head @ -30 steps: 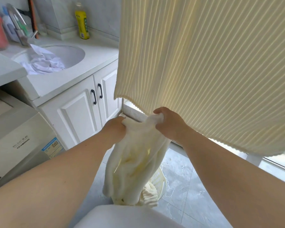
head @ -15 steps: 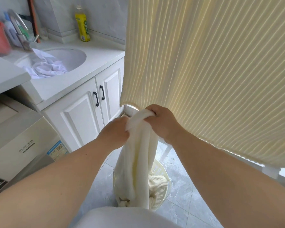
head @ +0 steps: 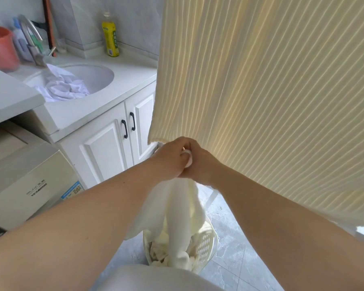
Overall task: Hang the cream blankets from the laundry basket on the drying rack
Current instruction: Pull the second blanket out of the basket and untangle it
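A cream blanket (head: 178,215) hangs bunched from both my hands, its lower end still trailing into the cream laundry basket (head: 207,242) on the floor. My left hand (head: 170,159) and my right hand (head: 202,162) are pressed together, both gripping the blanket's top edge. More cream fabric lies inside the basket. A large ribbed cream blanket (head: 271,91) hangs spread out on the right, just beyond my hands. The drying rack's bars are hidden; only a white leg (head: 211,198) shows below the hung blanket.
A white counter with a sink (head: 97,74) holding white cloth stands at left, above cabinet doors (head: 114,141). A yellow bottle (head: 110,37) and a red bucket (head: 0,49) sit on the counter. A washing machine (head: 25,177) is at lower left. The floor is grey tile.
My hands came together and rose slightly, lifting the bunched blanket higher out of the basket. The view shifted so the basket shows more fully.
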### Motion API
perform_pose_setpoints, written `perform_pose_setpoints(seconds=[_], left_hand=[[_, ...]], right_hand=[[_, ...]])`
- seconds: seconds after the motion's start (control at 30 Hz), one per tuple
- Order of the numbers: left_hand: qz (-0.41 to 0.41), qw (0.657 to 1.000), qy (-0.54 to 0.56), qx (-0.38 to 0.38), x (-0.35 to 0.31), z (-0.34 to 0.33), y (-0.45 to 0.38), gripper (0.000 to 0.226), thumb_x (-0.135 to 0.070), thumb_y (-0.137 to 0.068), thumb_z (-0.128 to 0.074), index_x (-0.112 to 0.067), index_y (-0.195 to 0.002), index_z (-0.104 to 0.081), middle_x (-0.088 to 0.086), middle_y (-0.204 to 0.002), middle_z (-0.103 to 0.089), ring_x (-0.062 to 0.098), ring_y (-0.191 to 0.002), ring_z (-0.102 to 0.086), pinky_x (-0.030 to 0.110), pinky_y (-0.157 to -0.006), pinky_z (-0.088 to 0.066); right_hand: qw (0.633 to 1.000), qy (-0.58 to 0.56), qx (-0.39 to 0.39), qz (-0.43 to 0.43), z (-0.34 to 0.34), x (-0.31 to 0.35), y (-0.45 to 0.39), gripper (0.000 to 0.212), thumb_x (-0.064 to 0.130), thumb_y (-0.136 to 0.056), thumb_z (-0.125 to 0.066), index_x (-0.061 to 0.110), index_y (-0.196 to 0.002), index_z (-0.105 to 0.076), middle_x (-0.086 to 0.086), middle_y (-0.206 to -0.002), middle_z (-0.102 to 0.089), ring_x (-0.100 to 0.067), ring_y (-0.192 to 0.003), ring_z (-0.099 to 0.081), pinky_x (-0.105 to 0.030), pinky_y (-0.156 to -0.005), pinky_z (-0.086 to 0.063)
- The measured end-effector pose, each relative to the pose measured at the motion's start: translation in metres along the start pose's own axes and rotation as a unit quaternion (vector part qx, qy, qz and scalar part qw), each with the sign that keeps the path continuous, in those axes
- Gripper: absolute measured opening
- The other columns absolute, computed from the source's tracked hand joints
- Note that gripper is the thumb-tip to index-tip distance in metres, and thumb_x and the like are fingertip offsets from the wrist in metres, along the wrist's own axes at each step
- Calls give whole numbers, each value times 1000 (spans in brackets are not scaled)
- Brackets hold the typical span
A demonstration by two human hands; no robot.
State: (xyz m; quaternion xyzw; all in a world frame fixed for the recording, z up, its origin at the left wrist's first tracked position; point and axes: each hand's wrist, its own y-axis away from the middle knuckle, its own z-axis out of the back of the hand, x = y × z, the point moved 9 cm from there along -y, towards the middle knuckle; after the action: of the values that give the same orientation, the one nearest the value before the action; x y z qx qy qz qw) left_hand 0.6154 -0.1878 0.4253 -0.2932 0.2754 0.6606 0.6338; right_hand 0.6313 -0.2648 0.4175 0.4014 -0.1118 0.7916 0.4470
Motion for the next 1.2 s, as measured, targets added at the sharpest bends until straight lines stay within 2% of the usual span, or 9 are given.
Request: perform_pose_setpoints(seconds=[0.13,0.23,0.4,0.53,0.6,0.67,0.87,0.97,1.2], left_hand=[[-35,999,9,-19,3,9,3,5,-23,-88,-49,-26,-86,-45,-1,-77,-57,15,-66,-53,29,-57,-43],[-26,999,-33,-10,29,12,12,5,-22,-88,-47,-25,-85,-47,0,-75,-56,11,-58,-48,26,-51,-37],[166,958,-224,74,117,13,35,25,-7,-85,-37,-18,-63,-36,-2,-68,-43,16,-66,-44,25,-54,-30],[151,986,-51,-39,95,35,21,15,-7,-81,-35,-9,-72,-46,1,-66,-46,19,-61,-43,25,-48,-31],[83,996,-7,-45,55,37,7,20,-8,-81,-36,-16,-76,-53,-4,-67,-53,13,-58,-49,19,-45,-35],[9,1000,-8,-27,15,32,-2,23,-9,-83,-41,-26,-79,-55,-11,-71,-56,5,-62,-52,14,-47,-34],[-20,977,190,-98,1,43,5,14,-31,-78,-66,-28,-86,-55,-9,-82,-63,-2,-69,-58,12,-55,-46],[22,975,219,-15,19,29,12,21,-42,-78,-67,-29,-91,-56,-7,-95,-62,6,-81,-57,20,-64,-41],[126,984,-48,114,70,-10,30,15,-20,-86,-44,-12,-73,-41,-1,-72,-44,13,-60,-39,24,-53,-30]], right_hand=[[999,47,-18,-7,7,7,-2,22,21,-83,-63,6,-98,-63,-5,-82,-62,-19,-73,-56,-31,-66,-46],[998,34,-51,0,13,6,-1,13,18,-86,-58,9,-87,-66,-1,-74,-57,-15,-67,-50,-26,-58,-39],[978,-109,-166,-66,50,-17,0,21,7,-73,-63,22,-59,-57,2,-61,-54,-16,-59,-50,-25,-52,-37],[990,35,-105,-83,46,-18,-3,13,14,-76,-62,20,-87,-61,7,-76,-55,-18,-74,-54,-24,-56,-39],[998,25,-44,-44,27,-6,-5,58,18,-74,-73,27,-126,-49,10,-102,-55,-14,-95,-54,-22,-71,-43],[1000,-1,-8,12,11,17,-6,84,18,-70,-78,32,-140,-32,12,-113,-53,-10,-103,-54,-20,-75,-45],[997,-62,-38,-22,20,25,-7,5,17,-77,-66,18,-81,-68,2,-71,-62,-12,-64,-52,-20,-55,-40],[987,-138,-67,-37,29,18,-3,9,18,-80,-64,17,-85,-71,-6,-82,-69,-15,-74,-59,-25,-66,-45],[894,-432,-116,-9,66,28,4,5,10,-84,-66,13,-87,-69,0,-74,-72,-21,-79,-68,-35,-74,-55]])
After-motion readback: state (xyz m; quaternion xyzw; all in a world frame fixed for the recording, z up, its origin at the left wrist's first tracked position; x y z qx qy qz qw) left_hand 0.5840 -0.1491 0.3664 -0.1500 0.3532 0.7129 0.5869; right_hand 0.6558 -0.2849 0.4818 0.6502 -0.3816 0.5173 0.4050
